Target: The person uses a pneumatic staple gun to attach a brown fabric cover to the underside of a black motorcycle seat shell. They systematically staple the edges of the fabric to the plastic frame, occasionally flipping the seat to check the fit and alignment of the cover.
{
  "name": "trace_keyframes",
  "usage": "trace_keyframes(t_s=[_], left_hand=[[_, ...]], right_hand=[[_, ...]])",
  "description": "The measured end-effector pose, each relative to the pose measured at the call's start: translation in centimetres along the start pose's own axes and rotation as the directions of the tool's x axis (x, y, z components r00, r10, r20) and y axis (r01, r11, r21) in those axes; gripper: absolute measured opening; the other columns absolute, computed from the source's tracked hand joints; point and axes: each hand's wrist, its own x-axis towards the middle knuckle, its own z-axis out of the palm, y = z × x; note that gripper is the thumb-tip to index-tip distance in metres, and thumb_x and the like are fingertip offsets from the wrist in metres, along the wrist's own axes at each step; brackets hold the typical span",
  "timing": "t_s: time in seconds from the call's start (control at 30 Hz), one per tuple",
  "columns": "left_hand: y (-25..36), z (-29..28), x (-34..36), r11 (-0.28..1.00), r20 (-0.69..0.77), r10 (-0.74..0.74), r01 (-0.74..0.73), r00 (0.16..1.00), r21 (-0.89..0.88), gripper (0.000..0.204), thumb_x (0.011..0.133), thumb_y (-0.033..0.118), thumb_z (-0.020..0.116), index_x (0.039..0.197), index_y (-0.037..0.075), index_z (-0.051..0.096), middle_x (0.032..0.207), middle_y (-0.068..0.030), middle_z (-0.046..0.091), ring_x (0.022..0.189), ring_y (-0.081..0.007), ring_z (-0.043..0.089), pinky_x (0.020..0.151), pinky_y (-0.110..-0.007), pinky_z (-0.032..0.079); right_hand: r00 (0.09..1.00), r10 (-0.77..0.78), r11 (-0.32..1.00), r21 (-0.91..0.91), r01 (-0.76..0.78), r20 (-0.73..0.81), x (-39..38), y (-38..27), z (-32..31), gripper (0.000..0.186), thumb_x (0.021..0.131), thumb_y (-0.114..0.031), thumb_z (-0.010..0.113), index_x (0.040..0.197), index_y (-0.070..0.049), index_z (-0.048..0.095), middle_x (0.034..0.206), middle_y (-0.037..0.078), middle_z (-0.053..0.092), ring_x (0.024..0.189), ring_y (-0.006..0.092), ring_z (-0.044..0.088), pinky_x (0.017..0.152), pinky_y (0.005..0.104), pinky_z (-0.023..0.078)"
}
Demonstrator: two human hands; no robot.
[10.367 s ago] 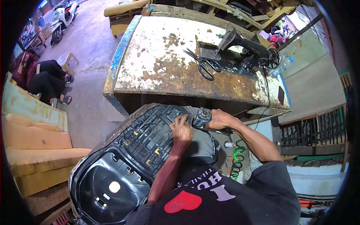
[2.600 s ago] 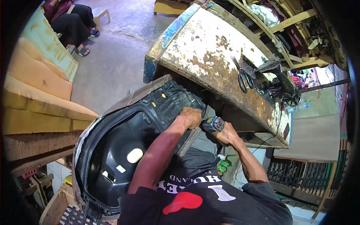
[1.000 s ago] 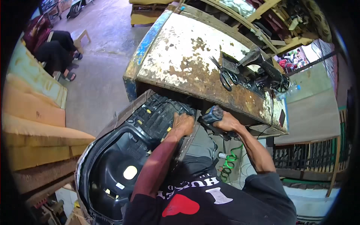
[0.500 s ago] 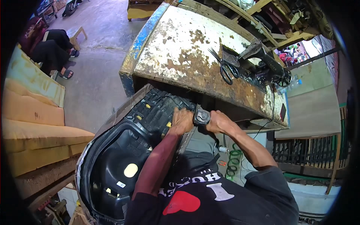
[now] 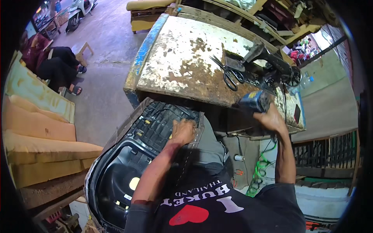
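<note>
Pressing down on the black seat base (image 5: 128, 163) with the left hand (image 5: 182, 131), fingers flat. Right hand (image 5: 272, 118) grips a blue tool (image 5: 252, 101) by the rusty table (image 5: 182, 66).

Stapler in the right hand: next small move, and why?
Probably bring the right hand and its stapler back down to the seat base. The tool is raised over the worn table, away from the work, while the left hand presses on the cover edge at the base rim.
</note>
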Motion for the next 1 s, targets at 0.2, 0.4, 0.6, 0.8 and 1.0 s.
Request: trace_keyframes(t_s=[0.2, 0.4, 0.6, 0.8, 1.0], left_hand=[[-0.2, 0.6, -1.7, 0.999, -0.060, 0.036, -0.037, 0.998, -0.029, 0.033, 0.094, 0.033, 0.067, 0.115, 0.008, 0.071, 0.118, -0.0148, 0.072, 0.117, -0.0359, 0.061, 0.102, -0.060, 0.039], [0.9, -0.8, -3.9, 0.997, 0.054, 0.071, -0.070, 0.996, -0.025, 0.036, 0.091, 0.040, 0.073, 0.114, 0.013, 0.070, 0.109, -0.0090, 0.072, 0.105, -0.0305, 0.067, 0.093, -0.054, 0.040], [0.5, -0.4, -5.1, 0.993, 0.057, 0.113, -0.111, 0.992, -0.040, 0.034, 0.089, 0.040, 0.076, 0.109, 0.014, 0.068, 0.108, -0.0063, 0.070, 0.104, -0.0309, 0.069, 0.094, -0.059, 0.039], [0.7, 0.7, -4.7, 0.998, 0.023, 0.056, -0.056, 0.998, -0.006, 0.032, 0.088, 0.035, 0.078, 0.107, 0.012, 0.066, 0.111, -0.0074, 0.071, 0.107, -0.0317, 0.069, 0.101, -0.067, 0.040], [0.1, 1.1, -5.5, 0.977, -0.162, 0.205, -0.213, 0.965, -0.030, 0.032, 0.082, 0.029, 0.080, 0.104, 0.010, 0.066, 0.100, -0.0090, 0.072, 0.100, -0.0293, 0.071, 0.087, -0.054, 0.045]], right_hand=[[0.963, -0.270, 0.959, -0.094, 0.267, -0.024, -0.7, 0.9, 0.5, 0.047, 0.076, -0.021, 0.079, 0.118, -0.002, 0.070, 0.103, 0.020, 0.076, 0.092, 0.0333, 0.073, 0.087, 0.0426, 0.055], [0.886, -0.149, 0.989, 0.087, 0.122, 0.440, 1.5, 2.3, 8.0, 0.043, 0.073, -0.026, 0.075, 0.110, -0.004, 0.072, 0.089, 0.019, 0.076, 0.081, 0.0324, 0.072, 0.080, 0.0437, 0.055], [0.883, -0.065, 0.996, -0.021, 0.084, 0.465, 5.7, 3.1, 13.6, 0.055, 0.066, -0.038, 0.077, 0.084, 0.013, 0.067, 0.080, 0.030, 0.070, 0.072, 0.0359, 0.071, 0.068, 0.0467, 0.054], [0.800, -0.094, 0.975, -0.110, 0.195, 0.593, 7.1, 0.4, 13.0, 0.054, 0.069, -0.037, 0.075, 0.086, 0.013, 0.067, 0.080, 0.029, 0.070, 0.071, 0.0361, 0.069, 0.069, 0.0477, 0.054], [0.791, -0.204, 0.904, -0.199, 0.378, 0.577, 8.9, 1.9, 15.7, 0.038, 0.072, -0.031, 0.072, 0.081, 0.006, 0.069, 0.076, 0.027, 0.070, 0.075, 0.0382, 0.072, 0.068, 0.0486, 0.054]])
